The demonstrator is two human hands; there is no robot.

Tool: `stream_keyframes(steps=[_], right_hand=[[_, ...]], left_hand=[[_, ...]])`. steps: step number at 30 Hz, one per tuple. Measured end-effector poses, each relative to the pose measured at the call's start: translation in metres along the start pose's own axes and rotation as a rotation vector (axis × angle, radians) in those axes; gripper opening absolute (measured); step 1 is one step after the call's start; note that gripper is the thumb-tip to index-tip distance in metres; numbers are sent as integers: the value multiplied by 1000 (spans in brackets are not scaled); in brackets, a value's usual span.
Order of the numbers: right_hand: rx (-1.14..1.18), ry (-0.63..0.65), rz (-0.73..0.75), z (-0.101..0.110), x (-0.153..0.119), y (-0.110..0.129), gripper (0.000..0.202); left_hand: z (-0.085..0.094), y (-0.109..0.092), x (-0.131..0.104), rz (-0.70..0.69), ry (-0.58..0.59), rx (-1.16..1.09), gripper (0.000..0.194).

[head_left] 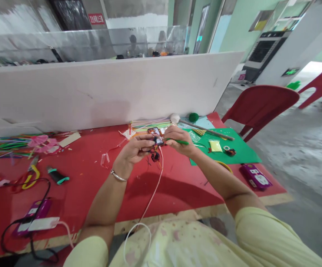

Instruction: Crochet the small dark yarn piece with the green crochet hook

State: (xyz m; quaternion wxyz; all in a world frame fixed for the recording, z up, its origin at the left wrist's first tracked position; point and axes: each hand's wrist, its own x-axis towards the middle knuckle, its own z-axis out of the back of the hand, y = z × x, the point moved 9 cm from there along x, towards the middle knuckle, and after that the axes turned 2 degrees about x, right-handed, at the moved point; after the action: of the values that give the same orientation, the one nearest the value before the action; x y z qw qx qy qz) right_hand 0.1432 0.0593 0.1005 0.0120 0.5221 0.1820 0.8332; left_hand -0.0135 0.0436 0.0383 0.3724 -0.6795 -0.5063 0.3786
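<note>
Our left grip pinches what looks like a small dark piece; our right grip is closed round a green-handled tool, its thin metal tip beside that piece. With the 2 grips nearly touching, a slip of the tip could prick our left fingers or knock the piece loose. The pale cable runs below and between them, so a dragging wrist might snag it and tug the device just beneath across the counter.
</note>
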Motion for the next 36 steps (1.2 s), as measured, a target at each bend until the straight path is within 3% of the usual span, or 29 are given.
stream_keyframes(steps=[7, 12, 19, 23, 26, 28, 31, 34, 36], right_hand=[[-73, 223, -12, 8, 7, 1, 16], [-83, 363, -57, 8, 17, 13, 18], [198, 363, -282, 17, 17, -1, 23], [417, 174, -545, -2, -6, -30, 47], [563, -129, -785, -25, -32, -52, 60], [543, -322, -850, -34, -44, -56, 64], [243, -475, -741, -26, -44, -43, 59], [-55, -460, -534, -20, -33, -20, 51], [-157, -473, -455, -18, -31, -12, 50]], left_hand=[[2, -3, 1, -1, -10, 79, 33], [3, -6, 1, 16, 7, 165, 30], [-3, -10, 0, 29, 84, 234, 26], [-15, -6, 5, -71, 88, 237, 30], [-19, -7, 10, -248, -20, 232, 36], [-17, -8, 11, -370, -133, 276, 41], [-11, -13, 2, -574, -330, 414, 41], [-7, -13, -7, -670, -488, 500, 45], [-5, -13, -9, -674, -517, 466, 45]])
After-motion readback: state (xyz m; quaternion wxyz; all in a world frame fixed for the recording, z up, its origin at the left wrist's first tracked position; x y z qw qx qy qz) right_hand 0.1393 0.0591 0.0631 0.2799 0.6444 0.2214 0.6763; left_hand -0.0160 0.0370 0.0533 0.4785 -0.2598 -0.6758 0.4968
